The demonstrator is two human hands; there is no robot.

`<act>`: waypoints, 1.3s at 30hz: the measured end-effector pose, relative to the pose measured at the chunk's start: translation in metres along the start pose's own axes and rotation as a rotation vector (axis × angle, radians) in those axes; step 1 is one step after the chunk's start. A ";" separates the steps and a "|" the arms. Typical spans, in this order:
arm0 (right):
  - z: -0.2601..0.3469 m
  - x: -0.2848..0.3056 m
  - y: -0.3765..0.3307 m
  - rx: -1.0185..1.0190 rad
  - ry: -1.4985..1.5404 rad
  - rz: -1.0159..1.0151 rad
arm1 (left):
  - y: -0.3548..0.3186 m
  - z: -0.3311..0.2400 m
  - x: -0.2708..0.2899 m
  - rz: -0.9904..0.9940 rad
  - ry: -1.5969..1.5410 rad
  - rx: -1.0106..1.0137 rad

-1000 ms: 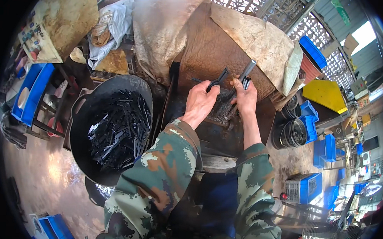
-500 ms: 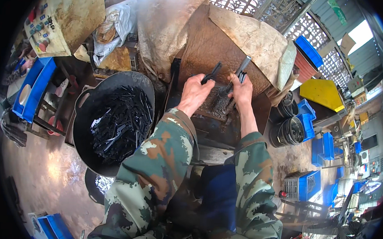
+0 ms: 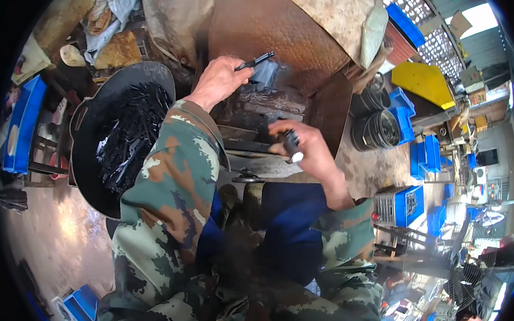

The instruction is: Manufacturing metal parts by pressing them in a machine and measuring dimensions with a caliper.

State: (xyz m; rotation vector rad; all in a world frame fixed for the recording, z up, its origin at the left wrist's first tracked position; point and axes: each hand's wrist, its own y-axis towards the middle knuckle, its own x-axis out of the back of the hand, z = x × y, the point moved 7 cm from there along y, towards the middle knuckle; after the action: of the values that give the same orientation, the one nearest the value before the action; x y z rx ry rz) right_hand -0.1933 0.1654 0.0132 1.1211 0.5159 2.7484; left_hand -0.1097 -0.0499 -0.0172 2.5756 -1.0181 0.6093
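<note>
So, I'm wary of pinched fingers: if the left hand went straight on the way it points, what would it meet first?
Probably the rusty brown metal plate just beyond the left hand and its thin dark piece; depth is unclear.

Single head-worn fisheye view, looking steeply down, close over the person's own forearms, workshop curving toward the rim

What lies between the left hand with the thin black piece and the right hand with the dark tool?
In the head view, a dark, worn metal work block lies between the left hand and the right hand.
</note>
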 end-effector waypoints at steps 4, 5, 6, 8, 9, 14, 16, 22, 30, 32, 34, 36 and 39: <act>0.000 -0.034 -0.034 -0.140 -0.199 0.229 | -0.004 0.021 -0.015 0.055 0.245 -0.031; -0.002 -0.041 -0.039 -0.206 -0.250 0.309 | -0.005 0.026 -0.019 0.140 0.319 0.010; -0.005 -0.040 -0.042 -0.214 -0.245 0.307 | -0.004 0.024 -0.020 0.150 0.320 0.012; -0.010 -0.036 -0.041 -0.161 -0.132 0.273 | -0.005 0.024 -0.033 0.329 0.364 0.018; -0.008 -0.035 -0.034 -0.061 -0.120 0.244 | -0.005 0.027 -0.034 0.333 0.368 0.025; -0.043 -0.021 -0.021 -0.722 0.425 0.141 | -0.003 0.062 -0.041 0.292 0.277 -0.018; -0.056 0.010 -0.015 -0.779 0.501 -0.212 | 0.007 0.048 -0.050 0.274 0.281 -0.020; -0.076 0.017 0.007 -0.794 0.751 -0.515 | 0.010 0.019 -0.039 0.210 0.002 -0.079; -0.065 0.017 0.027 -0.564 0.834 -0.608 | -0.021 -0.031 -0.059 0.405 -0.571 0.195; -0.063 0.020 0.024 -0.594 0.868 -0.686 | -0.022 -0.031 -0.061 0.427 -0.629 0.183; -0.068 0.018 0.021 -0.597 0.894 -0.681 | -0.018 -0.021 -0.058 0.415 -0.613 0.209; -0.070 0.020 0.019 -0.601 0.910 -0.679 | -0.007 0.000 -0.055 0.410 -0.603 0.230; -0.070 0.023 0.015 -0.626 0.866 -0.704 | 0.006 0.035 -0.052 0.341 -0.501 0.330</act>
State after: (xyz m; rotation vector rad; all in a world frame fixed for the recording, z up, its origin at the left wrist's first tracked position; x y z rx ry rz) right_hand -0.2582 0.1388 -0.0131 -0.3680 0.0490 2.3101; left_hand -0.1383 -0.0393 -0.0718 2.9465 -1.6643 0.2130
